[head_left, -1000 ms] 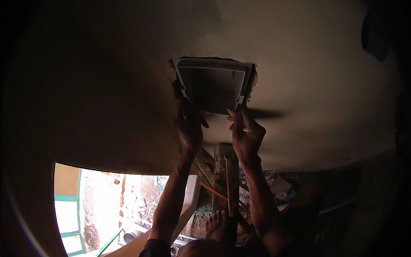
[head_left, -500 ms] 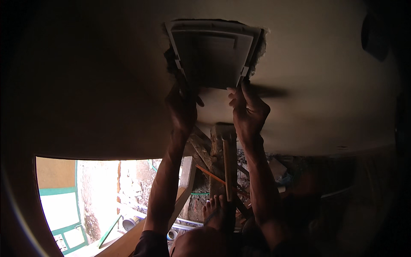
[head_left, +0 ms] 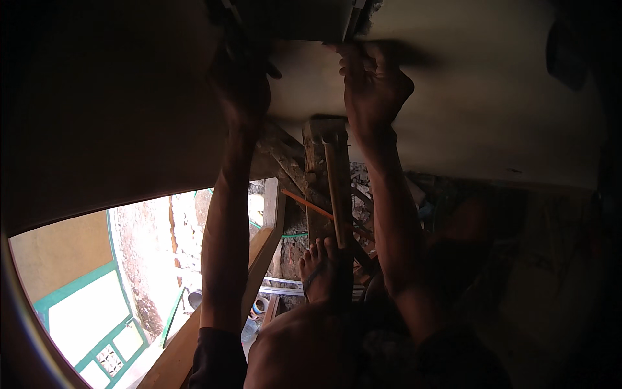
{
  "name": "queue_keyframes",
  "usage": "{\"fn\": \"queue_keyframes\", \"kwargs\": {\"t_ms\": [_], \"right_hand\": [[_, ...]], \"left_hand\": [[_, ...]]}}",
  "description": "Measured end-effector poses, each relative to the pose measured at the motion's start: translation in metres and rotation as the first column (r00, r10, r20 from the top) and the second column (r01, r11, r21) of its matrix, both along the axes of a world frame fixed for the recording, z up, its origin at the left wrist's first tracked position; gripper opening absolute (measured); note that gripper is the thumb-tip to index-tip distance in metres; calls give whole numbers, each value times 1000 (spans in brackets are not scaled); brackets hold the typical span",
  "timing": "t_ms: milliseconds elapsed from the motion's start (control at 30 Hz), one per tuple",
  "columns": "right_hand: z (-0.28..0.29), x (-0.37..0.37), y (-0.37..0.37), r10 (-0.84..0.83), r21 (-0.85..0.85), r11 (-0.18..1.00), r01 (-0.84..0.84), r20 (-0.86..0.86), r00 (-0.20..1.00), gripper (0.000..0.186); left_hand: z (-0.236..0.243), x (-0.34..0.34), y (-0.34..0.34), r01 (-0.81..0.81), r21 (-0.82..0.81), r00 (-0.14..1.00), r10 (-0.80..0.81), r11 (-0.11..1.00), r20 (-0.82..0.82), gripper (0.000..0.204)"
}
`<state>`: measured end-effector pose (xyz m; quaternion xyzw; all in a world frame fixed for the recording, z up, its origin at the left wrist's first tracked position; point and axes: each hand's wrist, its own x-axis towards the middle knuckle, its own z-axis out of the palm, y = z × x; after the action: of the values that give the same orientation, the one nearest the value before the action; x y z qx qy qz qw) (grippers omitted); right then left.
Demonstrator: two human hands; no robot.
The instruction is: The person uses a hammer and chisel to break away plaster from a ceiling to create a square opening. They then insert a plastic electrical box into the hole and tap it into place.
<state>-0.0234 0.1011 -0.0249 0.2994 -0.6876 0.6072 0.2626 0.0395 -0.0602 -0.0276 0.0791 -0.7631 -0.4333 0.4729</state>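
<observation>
Both my arms reach up to a dark grey rectangular panel frame set in a rough-edged opening in the wall. Only its lower part is visible at the top edge. My left hand, deep in shadow, is closed at the frame's lower left corner, its thumb sticking out to the right. At the lower right corner my right hand has its fingers curled against the edge. Below the hands, a hammer with a long wooden handle rests on a rough wooden beam.
My bare foot stands on the beam near the hammer's handle. A pale timber plank slants up from lower left. Rubble, white pipes and a small round container lie below. Bright light enters at left beside a green-framed window.
The view has tilted down, so the frame and both hands sit higher in the picture and more floor shows. My hands stay at the frame's lower corners.
</observation>
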Motion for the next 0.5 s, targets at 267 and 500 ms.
{"fn": "queue_keyframes", "kwargs": {"t_ms": [267,500], "right_hand": [[-7,-11,0,-70,12,997,72,-146,987,9],[3,-1,0,-9,17,1000,9,-22,1000,7]], "left_hand": [[13,9,11,112,211,979,-144,971,144,53],[22,7,14,54,189,949,-109,980,295,82]]}}
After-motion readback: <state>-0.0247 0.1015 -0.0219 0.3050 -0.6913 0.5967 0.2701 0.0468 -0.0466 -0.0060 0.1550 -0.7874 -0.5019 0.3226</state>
